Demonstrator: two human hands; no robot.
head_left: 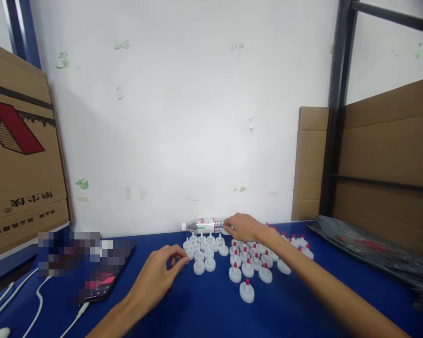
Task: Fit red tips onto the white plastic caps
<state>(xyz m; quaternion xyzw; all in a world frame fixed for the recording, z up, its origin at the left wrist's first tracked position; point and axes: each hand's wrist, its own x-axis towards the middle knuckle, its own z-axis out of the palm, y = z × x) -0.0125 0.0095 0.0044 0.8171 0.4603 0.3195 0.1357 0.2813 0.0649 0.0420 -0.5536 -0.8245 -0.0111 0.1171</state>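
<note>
Several white caps lie on the blue table (204,310). One group of plain white caps (204,251) sits in the middle; a second group of white caps with red tips (248,263) lies to its right. My left hand (158,277) rests beside the plain caps, thumb and fingers pinched at a cap on the group's left edge. My right hand (245,227) reaches to the far side of the caps, fingers curled by the end of a clear plastic bottle (202,225) lying on its side against the wall.
A phone (104,281) with white cables (38,300) lies at the left. Cardboard boxes (17,141) stand left, more cardboard (387,150) and a dark metal frame (336,112) right. A grey plastic bag (370,253) lies at the right.
</note>
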